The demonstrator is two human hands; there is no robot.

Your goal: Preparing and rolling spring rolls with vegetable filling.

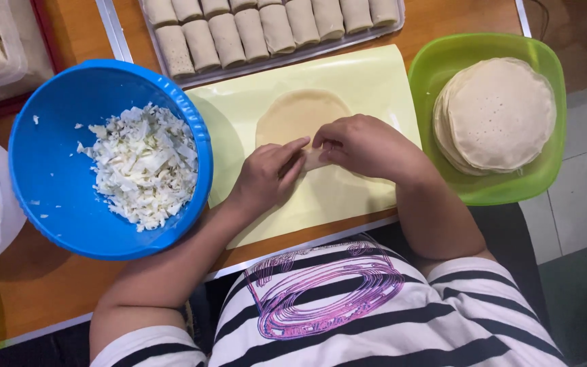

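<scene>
**Pale dough, folded by both hands**

Pale wrapper [298,117] lies flat on a yellow mat [368,81], so it won't stick to the bench [42,285]. Both hands pinch its near edge: the left hand [266,175] and right hand [361,146] each grasp the fold between fingertips. Left of the grip, a blue bowl [49,170] of cabbage [145,163]; right, stacked wrappers [497,112] in a green dish [545,183]; beyond, a tray [120,37] of rolls [266,27].

- Mixing bowl [49,170]: bright blue
- Shredded filling [145,163]: white with pale green
- Square dish [436,75]: lime green
- Stacked wrappers [497,112]: cream, dotted with tiny holes
- Mat [375,81]: pale yellow
- Shirt [402,319]: black-and-white stripes, purple swirl print
- Table [35,285]: orange-brown wood
</scene>
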